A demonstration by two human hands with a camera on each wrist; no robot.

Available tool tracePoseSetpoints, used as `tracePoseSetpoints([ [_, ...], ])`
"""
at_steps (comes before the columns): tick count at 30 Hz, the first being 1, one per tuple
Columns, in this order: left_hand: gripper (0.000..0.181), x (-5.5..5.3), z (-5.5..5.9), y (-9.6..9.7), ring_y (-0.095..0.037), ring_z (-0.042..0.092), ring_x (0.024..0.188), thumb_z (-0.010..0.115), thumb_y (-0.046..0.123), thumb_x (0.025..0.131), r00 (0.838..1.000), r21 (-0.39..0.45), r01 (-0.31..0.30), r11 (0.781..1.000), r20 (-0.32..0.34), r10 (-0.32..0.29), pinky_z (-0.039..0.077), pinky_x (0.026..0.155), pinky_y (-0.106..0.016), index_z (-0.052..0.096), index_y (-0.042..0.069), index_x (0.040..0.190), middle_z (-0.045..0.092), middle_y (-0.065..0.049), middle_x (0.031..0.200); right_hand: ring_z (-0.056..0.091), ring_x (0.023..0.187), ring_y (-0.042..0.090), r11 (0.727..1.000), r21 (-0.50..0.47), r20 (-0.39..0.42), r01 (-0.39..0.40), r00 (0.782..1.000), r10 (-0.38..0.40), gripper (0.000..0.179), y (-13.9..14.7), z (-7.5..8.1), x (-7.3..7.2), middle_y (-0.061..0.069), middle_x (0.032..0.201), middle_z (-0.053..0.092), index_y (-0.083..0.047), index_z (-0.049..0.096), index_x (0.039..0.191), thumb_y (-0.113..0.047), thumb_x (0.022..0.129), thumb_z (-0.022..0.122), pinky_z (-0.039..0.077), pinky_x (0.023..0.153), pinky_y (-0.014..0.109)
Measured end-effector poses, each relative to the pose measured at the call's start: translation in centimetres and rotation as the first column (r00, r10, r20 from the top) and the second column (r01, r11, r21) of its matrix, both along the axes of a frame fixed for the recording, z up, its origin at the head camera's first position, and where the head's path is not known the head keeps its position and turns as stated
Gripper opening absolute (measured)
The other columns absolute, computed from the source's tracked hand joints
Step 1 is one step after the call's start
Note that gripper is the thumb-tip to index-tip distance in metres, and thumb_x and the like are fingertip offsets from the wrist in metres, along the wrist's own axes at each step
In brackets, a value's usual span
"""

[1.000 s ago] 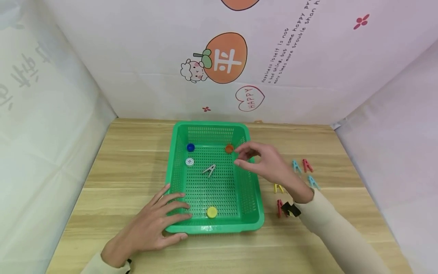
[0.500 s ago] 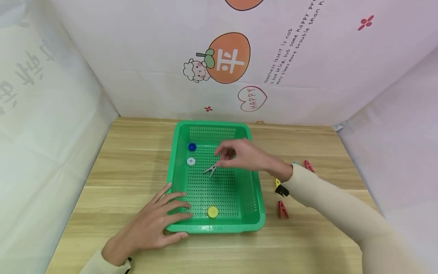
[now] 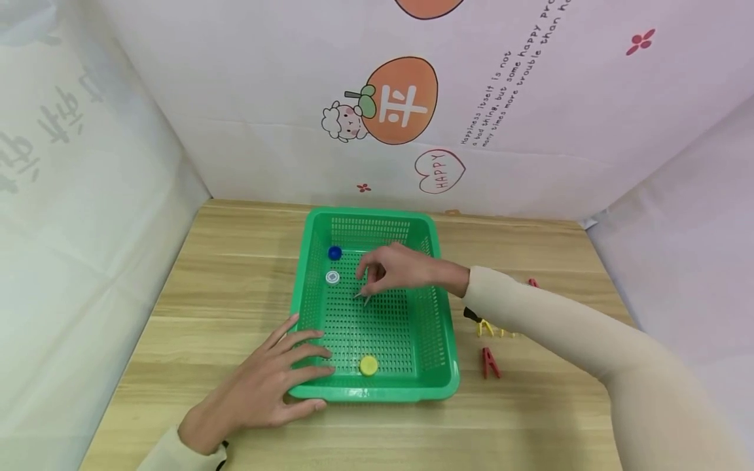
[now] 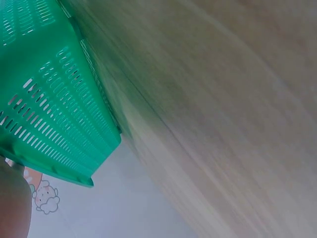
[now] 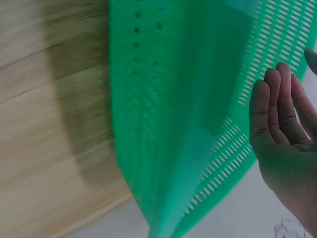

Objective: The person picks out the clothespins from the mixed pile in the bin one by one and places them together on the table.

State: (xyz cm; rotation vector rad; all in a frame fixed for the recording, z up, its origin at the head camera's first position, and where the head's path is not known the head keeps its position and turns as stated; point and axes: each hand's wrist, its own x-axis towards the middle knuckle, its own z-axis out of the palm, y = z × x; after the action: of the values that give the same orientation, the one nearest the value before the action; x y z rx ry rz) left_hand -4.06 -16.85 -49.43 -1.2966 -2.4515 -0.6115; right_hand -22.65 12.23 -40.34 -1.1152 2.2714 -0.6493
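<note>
A green plastic basket (image 3: 377,394) stands on the wooden table. My left hand (image 3: 256,383) rests on its near left corner, the spread fingers over the rim and the thumb along the front. Inside the basket my right hand (image 3: 397,267) hovers low, thumb and index finger apart, just over a grey clothespin (image 3: 362,298). Only the clothespin's legs show below the thumb; contact is hidden. In the right wrist view, the fingers (image 5: 282,104) bend loosely, apart from the thumb. Around the clothespin lie a blue cap (image 3: 334,253), a white cap (image 3: 332,278) and a yellow cap (image 3: 368,366).
To the basket's right lie a red clothespin (image 3: 490,363) and several yellow clothespins (image 3: 485,327), partly covered by the right sleeve (image 3: 548,327). Another red clothespin (image 3: 533,283) peeks out behind the sleeve. A printed white sheet (image 3: 265,157) closes off the back.
My right hand has moved left from the basket's right side and down to the grey clothespin. It now hides the orange cap. My left hand has stayed on the corner.
</note>
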Motion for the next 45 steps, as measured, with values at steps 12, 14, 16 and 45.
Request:
tracePoseSetpoints([
  [12,0.042,0.0,0.0,-0.1,-0.026,0.057,0.144,0.069,0.061,0.101,1.0,0.003,0.002,1.0,-0.005,-0.002,0.008,0.142,-0.05,0.083,0.026,0.121,0.075,0.006,0.131,0.071,0.081,0.005,0.973,0.226,0.036,-0.043,0.999,0.036,0.037,-0.7,-1.9,-1.5,-0.003,0.098,0.08,-0.007,0.076,0.13,-0.026,0.099,0.083,0.057,0.069,0.021],
  [14,0.042,0.0,0.0,-0.1,-0.026,0.057,0.144,0.071,0.06,0.101,1.0,0.001,0.002,1.0,-0.002,-0.002,0.007,0.142,-0.049,0.083,0.026,0.121,0.075,0.006,0.131,0.072,0.082,0.006,0.971,0.235,0.041,-0.051,0.998,0.042,0.037,-0.7,-2.0,-1.8,-0.002,0.099,0.08,-0.007,0.076,0.131,-0.025,0.099,0.083,0.057,0.07,0.021],
  [16,0.041,0.0,0.0,0.0,-0.026,0.056,0.145,0.074,0.059,0.099,1.0,-0.002,0.003,1.0,0.002,-0.003,0.006,0.142,-0.049,0.083,0.026,0.121,0.074,0.006,0.131,0.071,0.083,0.006,0.966,0.25,0.04,-0.062,0.998,0.054,0.038,-0.8,-2.1,-2.0,-0.002,0.099,0.08,-0.007,0.076,0.131,-0.026,0.099,0.083,0.057,0.07,0.021],
  [45,0.041,0.0,-0.2,-0.1,-0.025,0.056,0.144,0.082,0.056,0.092,1.0,-0.006,-0.005,1.0,-0.005,0.005,0.007,0.142,-0.049,0.083,0.026,0.12,0.075,0.006,0.13,0.076,0.092,0.01,0.934,0.328,-0.101,-0.142,0.978,0.185,0.026,-2.5,-2.5,-2.9,0.003,0.108,0.082,-0.009,0.078,0.121,-0.027,0.102,0.081,0.066,0.085,0.031],
])
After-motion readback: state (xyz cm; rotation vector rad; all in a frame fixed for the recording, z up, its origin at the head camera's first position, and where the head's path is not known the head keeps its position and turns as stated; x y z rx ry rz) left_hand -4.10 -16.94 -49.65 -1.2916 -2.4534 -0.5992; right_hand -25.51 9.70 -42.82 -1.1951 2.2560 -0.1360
